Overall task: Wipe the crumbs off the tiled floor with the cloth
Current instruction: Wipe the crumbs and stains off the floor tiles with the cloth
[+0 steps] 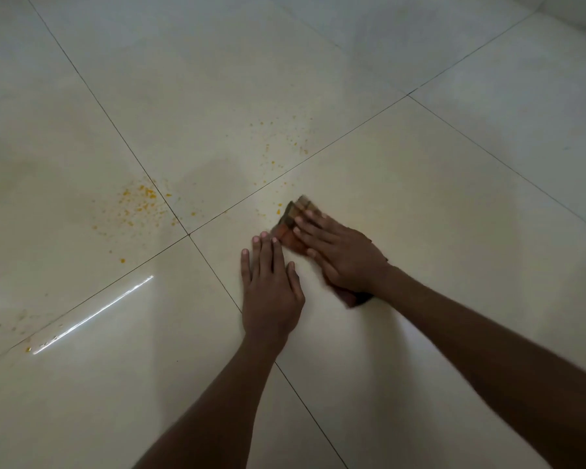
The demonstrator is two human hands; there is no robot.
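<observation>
My right hand [344,253] presses flat on a folded brown and orange checked cloth [296,214] on the cream tiled floor [420,198]; the cloth shows past the fingertips and under the wrist. My left hand [269,282] lies flat on the tile just left of it, fingers together, holding nothing. Yellow-orange crumbs lie scattered in a dense patch [139,206] to the left near a tile joint. A thinner spread of crumbs [278,143] lies beyond the cloth. A few crumbs [279,208] sit right at the cloth's far edge.
Dark grout lines cross just left of my left hand [188,234]. A bright light reflection streaks the tile at the lower left [92,314], with a few stray crumbs near it [27,349]. A wall base shows at the top right corner.
</observation>
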